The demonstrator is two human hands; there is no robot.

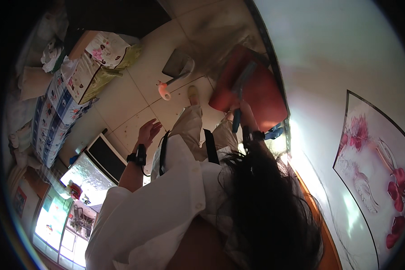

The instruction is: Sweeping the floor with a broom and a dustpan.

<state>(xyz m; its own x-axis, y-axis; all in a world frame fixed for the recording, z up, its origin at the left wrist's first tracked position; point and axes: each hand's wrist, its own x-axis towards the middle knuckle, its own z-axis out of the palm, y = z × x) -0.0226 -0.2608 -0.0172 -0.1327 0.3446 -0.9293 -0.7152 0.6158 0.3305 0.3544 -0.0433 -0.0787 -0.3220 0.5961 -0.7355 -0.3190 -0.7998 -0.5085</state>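
From where I watch, the right grip (242, 108) looks closed around the lower part of a blue-grey tool (246, 76), right of centre in the frame. A short length of its handle shows below the fingers, and the broader part reaches up and slightly right, in front of a red object (274, 96). The finger wrap is too small and dim for me to make out, nor can I say exactly what kind of tool it is.

I judge the tool light and fairly stiff, probably plastic, smooth enough to twist in a loose hold but not fragile. I would hold the narrow handle with the whole hand, leaving the broad end free.

The left grip (150, 131) is left of centre, fingers extended and apart, holding nothing. Both wrists carry dark devices.

Beyond them, in the upper middle, a grey scoop (177, 63) lies on the tiled floor (130, 99), near a shoe (193, 94). It also looks light and rigid; its pink-orange looped end (165, 92) points toward the lower left and seems the natural place to take hold.

Further out, blue-and-white bedding (54, 121) fills the left side, and a floral picture (369, 171) hangs on the wall at right.
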